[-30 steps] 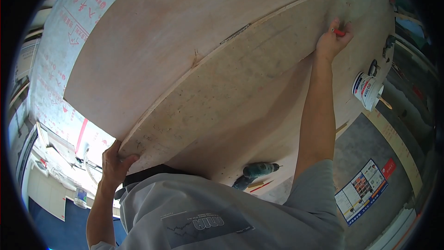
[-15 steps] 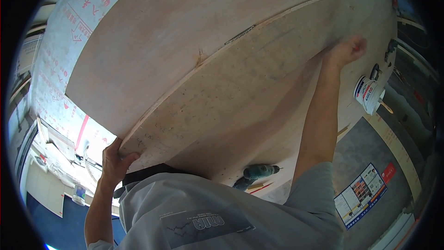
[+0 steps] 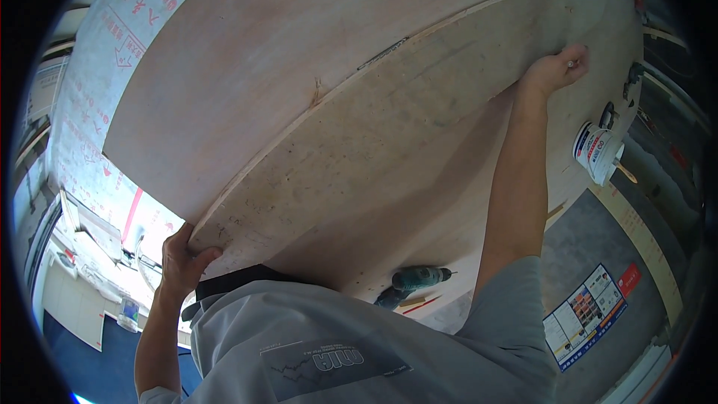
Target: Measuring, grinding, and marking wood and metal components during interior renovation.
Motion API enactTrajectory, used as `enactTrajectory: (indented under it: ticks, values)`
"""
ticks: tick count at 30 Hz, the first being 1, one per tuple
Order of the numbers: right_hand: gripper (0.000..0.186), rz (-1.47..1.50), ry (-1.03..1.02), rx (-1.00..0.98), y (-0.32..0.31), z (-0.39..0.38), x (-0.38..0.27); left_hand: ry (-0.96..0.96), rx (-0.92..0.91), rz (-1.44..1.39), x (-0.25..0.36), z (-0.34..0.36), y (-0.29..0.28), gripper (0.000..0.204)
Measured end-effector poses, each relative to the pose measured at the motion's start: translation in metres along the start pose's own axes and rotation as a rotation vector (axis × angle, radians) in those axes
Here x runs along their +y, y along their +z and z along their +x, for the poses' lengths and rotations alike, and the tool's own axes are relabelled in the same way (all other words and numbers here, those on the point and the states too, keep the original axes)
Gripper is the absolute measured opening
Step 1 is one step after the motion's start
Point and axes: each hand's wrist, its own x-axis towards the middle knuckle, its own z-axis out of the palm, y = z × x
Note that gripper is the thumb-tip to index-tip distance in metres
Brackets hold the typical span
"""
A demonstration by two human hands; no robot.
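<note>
A long, narrow wooden board with a stained face runs diagonally from my left hip toward the far right. At its near left end, my left hand is closed around the corner, thumb on the face and fingers behind the far edge. My right hand is near the board's far right part, by its near edge. Its fingers are curled together, and a small pale spot shows at the fingertips; what it is I cannot make out. Under the board lies a larger brown plywood sheet.
A green cordless drill lies by the sheet's near edge, beside a red pencil-like stick. A white bucket with a brush handle stands at the right. A printed poster lies lower right. White printed sheeting borders the left.
The board has shifted slightly to the left along with my left hand. My right hand, blurred before, has moved a little left and appears sharper.
</note>
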Motion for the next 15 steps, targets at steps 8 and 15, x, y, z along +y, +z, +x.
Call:
enactTrajectory:
  ticks: [8, 15]
  values:
    - [0.055, 0.034, -0.005, -0.032, -0.019, 0.009, 0.018, 0.028, -0.002, -0.023, -0.006, 0.001, 0.003, 0.064]
    - [0.064, -0.172, -0.516, -0.344, -0.004, -0.008, -0.087, 0.056, 0.028, 0.07, -0.006, -0.001, 0.0, 0.067]
